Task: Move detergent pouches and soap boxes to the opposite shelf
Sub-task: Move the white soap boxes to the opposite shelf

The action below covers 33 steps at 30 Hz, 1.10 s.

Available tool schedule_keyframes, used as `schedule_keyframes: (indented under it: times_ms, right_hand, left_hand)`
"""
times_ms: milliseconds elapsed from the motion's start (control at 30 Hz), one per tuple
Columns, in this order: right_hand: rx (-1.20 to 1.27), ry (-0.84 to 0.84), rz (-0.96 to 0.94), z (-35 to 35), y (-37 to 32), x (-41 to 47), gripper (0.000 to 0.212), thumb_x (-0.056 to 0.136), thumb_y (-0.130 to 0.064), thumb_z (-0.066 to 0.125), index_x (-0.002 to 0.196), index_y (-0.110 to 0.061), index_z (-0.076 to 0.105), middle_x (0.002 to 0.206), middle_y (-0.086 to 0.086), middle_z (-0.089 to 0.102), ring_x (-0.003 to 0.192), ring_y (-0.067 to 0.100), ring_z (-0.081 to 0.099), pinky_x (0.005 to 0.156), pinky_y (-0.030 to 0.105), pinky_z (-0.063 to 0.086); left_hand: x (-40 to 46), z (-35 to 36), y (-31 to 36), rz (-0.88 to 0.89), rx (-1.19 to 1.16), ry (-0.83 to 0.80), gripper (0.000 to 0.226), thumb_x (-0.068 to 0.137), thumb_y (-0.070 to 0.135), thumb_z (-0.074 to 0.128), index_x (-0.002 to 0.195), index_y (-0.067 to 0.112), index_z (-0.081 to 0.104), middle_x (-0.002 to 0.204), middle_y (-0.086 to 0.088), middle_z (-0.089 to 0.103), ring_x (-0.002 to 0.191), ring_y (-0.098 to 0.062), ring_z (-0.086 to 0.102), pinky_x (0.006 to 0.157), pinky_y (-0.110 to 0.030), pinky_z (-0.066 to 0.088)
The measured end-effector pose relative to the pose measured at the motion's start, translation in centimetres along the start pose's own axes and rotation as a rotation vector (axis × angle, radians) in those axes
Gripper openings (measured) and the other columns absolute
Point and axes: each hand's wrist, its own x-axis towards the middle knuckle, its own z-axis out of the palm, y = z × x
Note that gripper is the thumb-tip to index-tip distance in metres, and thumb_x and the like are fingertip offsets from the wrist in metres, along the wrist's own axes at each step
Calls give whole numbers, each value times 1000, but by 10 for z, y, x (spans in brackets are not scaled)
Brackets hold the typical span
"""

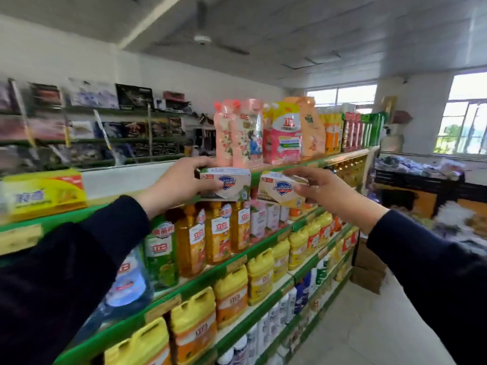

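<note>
Currently my left hand (179, 180) grips a white soap box (225, 183) at frame centre, thumb across its front face, fingers wrapped over the top edge. Box sits roughly level, blue shield logo facing me, right at the front lip of the top shelf (342, 159).

My right hand (313, 187) pinches a second soap box (280, 189) just right of centre, fingers on its right end. That one is tilted, left end higher, cream-yellow face with the same shield logo. The two boxes are just beside each other, small gap between them; I can't tell if either rests on the shelf or hangs free.

Directly behind the boxes, upper centre, pink detergent pouches (238, 133) stand upright on the top shelf. To their right stands a yellow-pink pouch (286, 133), then an orange pouch (311, 127).

Below my hands, mid frame, a row of orange dish-soap bottles (217, 233). Lower down, yellow jugs (232, 304) fill the shelves toward bottom centre.

Left edge, a yellow carton (44, 192) lies on the top shelf, blurred. Dark sleeves cover both forearms. Upper left, a wall rack (92, 122) with blurred goods. Ceiling fan (201, 39) at top centre, windows (463, 114) at right.
</note>
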Motion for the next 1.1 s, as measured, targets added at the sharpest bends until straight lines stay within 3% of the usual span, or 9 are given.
schedule_keyframes:
  times_ms: [200, 367, 533, 633, 733, 867, 933, 1000, 1100]
  right_hand:
    - [64, -120, -152, 82, -52, 59, 36, 103, -16, 56, 130, -38, 63, 143, -10, 57, 117, 12, 63, 94, 36, 57]
    - [42, -192, -241, 133, -77, 106, 34, 103, -20, 56, 129, -42, 62, 143, -8, 57, 122, 17, 59, 103, 49, 50]
    - [20, -260, -328, 161, -85, 149, 33, 103, -21, 56, 124, -46, 63, 148, -9, 52, 124, 16, 56, 103, 47, 51]
    - [-20, -295, -399, 169, -88, 175, 33, 103, -20, 56, 126, -42, 62, 143, -13, 54, 121, 12, 56, 102, 42, 49]
    - [-60, -321, -450, 173, -90, 199, 34, 103, -16, 55, 129, -38, 61, 141, -14, 53, 119, 7, 52, 98, 34, 47]
    - [-71, -394, -442, 180, -91, 225, 36, 104, -12, 53, 132, -33, 60, 147, -11, 50, 129, 12, 48, 105, 38, 45]
    - [-62, -451, -441, 185, -89, 232, 35, 104, -11, 53, 132, -32, 60, 143, -11, 53, 127, 13, 53, 101, 36, 48]
    - [-57, -512, -444, 191, -88, 235, 34, 104, -13, 53, 131, -33, 60, 132, -16, 58, 115, 9, 59, 86, 26, 52]
    - [-39, -621, -436, 196, -82, 239, 33, 105, -15, 51, 131, -35, 60, 131, -21, 57, 113, 5, 60, 82, 22, 52]
  left_hand:
    - [-36, -92, -44, -141, 181, 161, 22, 86, 39, 79, 104, 39, 67, 94, 24, 67, 69, 8, 61, 55, -14, 40]
    - [-48, -130, -61, -178, 288, 253, 23, 89, 37, 76, 108, 29, 66, 102, 18, 67, 82, 0, 62, 62, -25, 44]
    - [-39, -146, -66, -179, 415, 257, 23, 89, 35, 75, 107, 27, 66, 110, 12, 67, 91, -9, 63, 66, -28, 49]
    - [-28, -154, -68, -211, 491, 219, 21, 87, 38, 76, 103, 28, 66, 110, 12, 70, 93, -13, 66, 79, -41, 55]
    - [-17, -160, -70, -300, 607, 141, 23, 87, 45, 74, 101, 29, 65, 115, 10, 69, 104, -17, 64, 86, -43, 53]
    - [-5, -160, -75, -405, 872, 7, 34, 86, 59, 65, 104, 30, 61, 106, 6, 69, 80, -16, 63, 76, -39, 53]
    - [0, -158, -79, -435, 935, -28, 35, 87, 61, 64, 105, 31, 60, 96, 13, 62, 74, -11, 53, 91, -45, 47]
    - [4, -159, -83, -477, 947, -69, 33, 88, 61, 64, 103, 33, 58, 81, 21, 52, 68, -3, 45, 106, -52, 36]
    - [4, -161, -85, -515, 986, -146, 36, 87, 63, 64, 108, 35, 58, 82, 21, 55, 77, -7, 51, 110, -54, 34]
